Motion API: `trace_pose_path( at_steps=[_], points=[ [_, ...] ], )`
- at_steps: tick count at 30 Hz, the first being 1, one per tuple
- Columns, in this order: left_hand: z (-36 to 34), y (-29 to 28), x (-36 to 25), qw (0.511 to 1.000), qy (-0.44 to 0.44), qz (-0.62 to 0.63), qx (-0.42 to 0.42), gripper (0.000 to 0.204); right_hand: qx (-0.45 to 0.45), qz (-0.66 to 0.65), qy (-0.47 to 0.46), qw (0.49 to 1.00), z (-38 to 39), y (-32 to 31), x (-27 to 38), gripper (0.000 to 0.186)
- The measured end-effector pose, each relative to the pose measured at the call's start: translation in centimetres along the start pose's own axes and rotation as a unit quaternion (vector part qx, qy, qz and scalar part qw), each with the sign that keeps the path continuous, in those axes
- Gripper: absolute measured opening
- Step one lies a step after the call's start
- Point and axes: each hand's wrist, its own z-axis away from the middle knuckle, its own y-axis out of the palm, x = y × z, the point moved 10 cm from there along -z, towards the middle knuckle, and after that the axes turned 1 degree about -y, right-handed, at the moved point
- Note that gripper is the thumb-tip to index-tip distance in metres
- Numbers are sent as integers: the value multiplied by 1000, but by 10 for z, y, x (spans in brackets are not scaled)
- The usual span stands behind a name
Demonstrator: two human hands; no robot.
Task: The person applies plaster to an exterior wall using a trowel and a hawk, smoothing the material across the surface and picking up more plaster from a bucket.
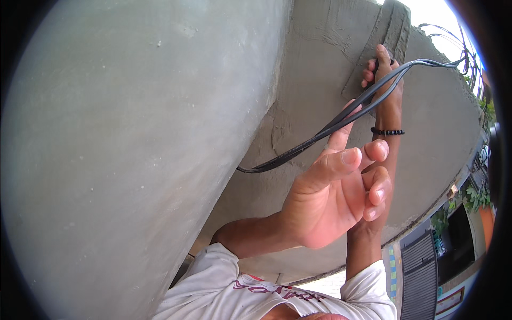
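Note:
My right hand [385, 72], a black bead bracelet on its wrist, reaches up and is closed around the black handle of a plastering trowel [376, 67]. The trowel lies against grey plaster overhead; its blade is hard to tell from the plaster. A thick ridge of plaster [396, 24] shows just past the hand. Lower down, my left hand [341, 192] is raised palm up with the fingers loosely bent and apart. Its outstretched index finger touches a pair of dark cables [320, 133], which cross in front of my right forearm. Nothing is gripped in the left hand.
A smooth grey plastered surface [133, 133] fills the left side, close to me. The plastered underside [437, 138] ends in a curved edge at the right. Tangled wires [469, 58] hang beyond it. Below are a grey gate [418, 272] and plants [474, 197].

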Motion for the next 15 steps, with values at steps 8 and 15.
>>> trace_pose_path(
  at_steps=[8,15],
  points=[
    [-6,-3,6,999,-11,-3,41,51,-43,-135,-66,988,18,-31,-9,27],
    [-6,5,6,997,-16,2,70,53,136,-144,3,980,-21,106,44,28]
  ],
)
